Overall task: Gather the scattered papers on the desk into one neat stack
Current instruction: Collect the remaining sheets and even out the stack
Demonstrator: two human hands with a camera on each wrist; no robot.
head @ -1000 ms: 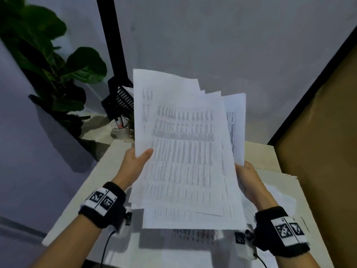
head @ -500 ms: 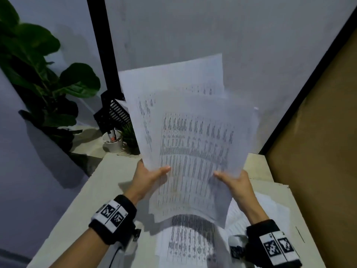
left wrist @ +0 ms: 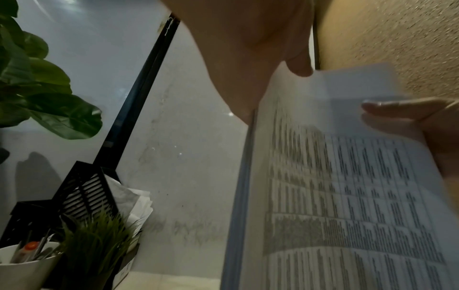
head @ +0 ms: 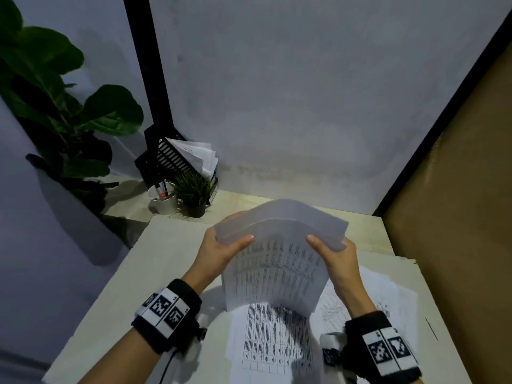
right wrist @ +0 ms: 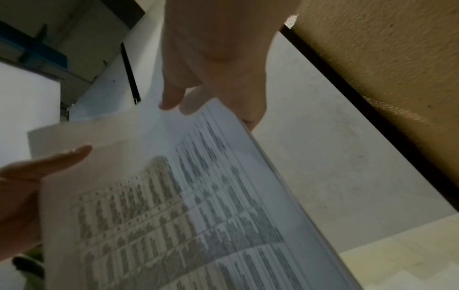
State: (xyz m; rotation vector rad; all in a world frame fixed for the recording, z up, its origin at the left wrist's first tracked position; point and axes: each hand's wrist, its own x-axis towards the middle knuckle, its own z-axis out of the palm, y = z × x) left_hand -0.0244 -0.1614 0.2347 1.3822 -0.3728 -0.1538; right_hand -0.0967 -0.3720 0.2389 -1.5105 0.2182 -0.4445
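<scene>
I record the sheaf of papers (head: pixel 277 261) held upright above the desk (head: pixel 171 261), near its middle, top edge curling away. My left hand (head: pixel 221 249) and right hand (head: pixel 336 257) grip its side edges, thumbs in front. More printed sheets (head: pixel 274 339) lie flat beneath.

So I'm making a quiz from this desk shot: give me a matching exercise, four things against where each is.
1. sheaf of papers
2. printed sheet
3. white cup of pens
4. black file rack

a. flat on the desk under the hands
b. left of the small potted grass
c. against the back wall, papers inside
d. held by both hands

1-d, 2-a, 3-b, 4-c
</scene>
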